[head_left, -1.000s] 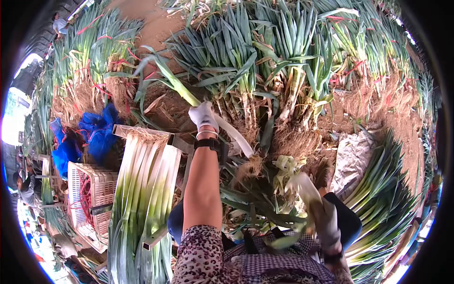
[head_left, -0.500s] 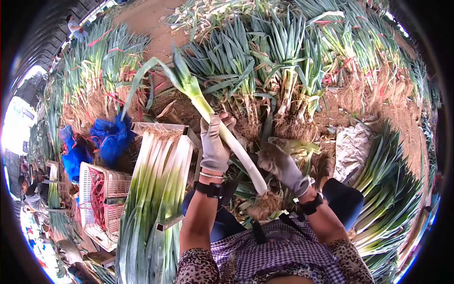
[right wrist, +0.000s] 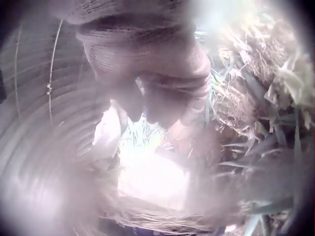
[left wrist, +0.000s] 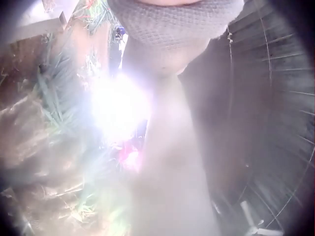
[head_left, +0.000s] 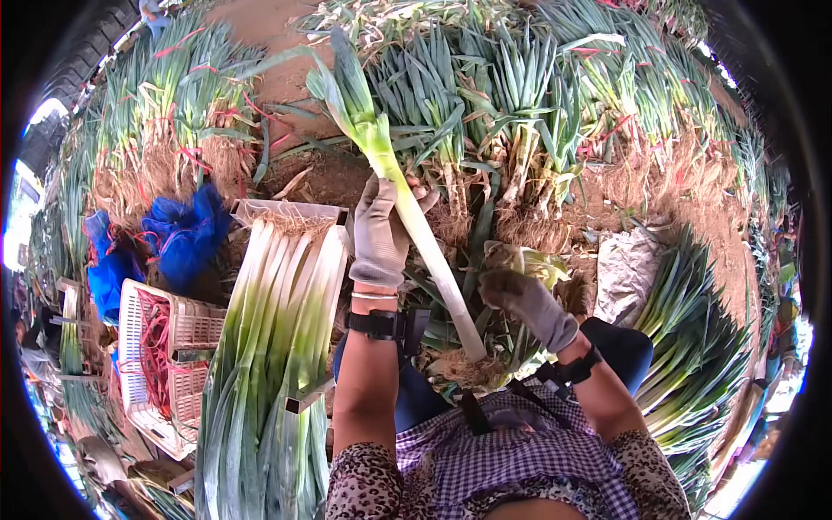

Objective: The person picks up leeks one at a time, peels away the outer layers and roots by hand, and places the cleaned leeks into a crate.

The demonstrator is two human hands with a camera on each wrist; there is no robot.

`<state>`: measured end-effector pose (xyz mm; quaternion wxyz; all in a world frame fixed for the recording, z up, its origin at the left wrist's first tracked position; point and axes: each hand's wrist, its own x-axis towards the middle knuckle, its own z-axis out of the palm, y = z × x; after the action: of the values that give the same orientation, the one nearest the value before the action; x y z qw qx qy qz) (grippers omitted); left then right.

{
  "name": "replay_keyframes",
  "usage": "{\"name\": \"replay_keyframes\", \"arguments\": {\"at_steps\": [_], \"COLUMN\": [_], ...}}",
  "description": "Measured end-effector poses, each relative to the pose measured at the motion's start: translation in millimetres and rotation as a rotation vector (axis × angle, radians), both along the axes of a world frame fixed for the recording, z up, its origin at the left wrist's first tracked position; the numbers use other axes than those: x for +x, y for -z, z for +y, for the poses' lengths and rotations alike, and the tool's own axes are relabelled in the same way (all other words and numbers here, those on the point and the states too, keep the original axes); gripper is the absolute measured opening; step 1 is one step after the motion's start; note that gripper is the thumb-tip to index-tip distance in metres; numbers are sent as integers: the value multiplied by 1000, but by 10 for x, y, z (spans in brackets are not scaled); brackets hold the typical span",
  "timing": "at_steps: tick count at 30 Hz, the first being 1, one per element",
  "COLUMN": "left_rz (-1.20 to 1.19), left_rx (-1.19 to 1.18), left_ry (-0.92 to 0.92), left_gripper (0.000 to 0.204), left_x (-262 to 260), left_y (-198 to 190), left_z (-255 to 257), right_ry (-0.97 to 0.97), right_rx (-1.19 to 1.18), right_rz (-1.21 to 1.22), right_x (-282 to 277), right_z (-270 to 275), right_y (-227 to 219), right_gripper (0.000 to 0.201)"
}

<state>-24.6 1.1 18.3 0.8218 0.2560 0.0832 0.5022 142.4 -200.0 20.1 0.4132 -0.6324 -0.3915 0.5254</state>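
Note:
My gloved left hand (head_left: 381,230) grips a leek (head_left: 433,260) round its pale shaft, just below the green leaves. The leek slants across the head view, leaves at the far upper left and roots (head_left: 468,368) low over my lap. In the left wrist view the blurred shaft (left wrist: 172,157) runs down from the glove. My gloved right hand (head_left: 529,303) hovers to the right of the shaft's lower part, apart from it, fingers loosely bent and holding nothing visible. Glare washes out much of the right wrist view, where root strands (right wrist: 152,216) show below the fingers.
Cleaned leeks (head_left: 277,329) lie side by side in a metal frame (head_left: 290,211) at left. Beyond it are a crate (head_left: 195,321) with red ties and blue netting (head_left: 186,230). Leek bundles (head_left: 520,113) stand ahead; a leek pile (head_left: 693,355) and sack (head_left: 628,273) are at right.
My left hand has brought the leek closer and turned it more upright. The right hand, earlier low at right with a blurred pale leafy strip, has come in beside the shaft without it.

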Motion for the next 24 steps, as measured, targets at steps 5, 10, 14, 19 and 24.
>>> {"name": "replay_keyframes", "arguments": {"at_steps": [5, 10, 14, 19, 24], "left_rz": [-60, -97, -77, -113, -181], "left_rx": [20, -56, -78, -85, -65], "left_ry": [-19, -100, -116, -55, -4], "left_gripper": [24, 29, 34, 40, 43], "left_x": [64, 56, 64, 61, 79], "left_y": [-49, -75, -79, -46, -39], "left_z": [-53, -35, -37, -17, 10], "right_ry": [-134, -223, -256, -140, -81], "right_rx": [71, 53, 176, 338, 278], "right_rz": [-330, -739, -1018, -1015, -871], "right_x": [-101, -247, -356, -350, -405], "right_z": [395, 538, 549, 502, 485], "right_y": [-317, -388, -275, -89, -325], "right_gripper": [26, 24, 23, 19, 19]}}
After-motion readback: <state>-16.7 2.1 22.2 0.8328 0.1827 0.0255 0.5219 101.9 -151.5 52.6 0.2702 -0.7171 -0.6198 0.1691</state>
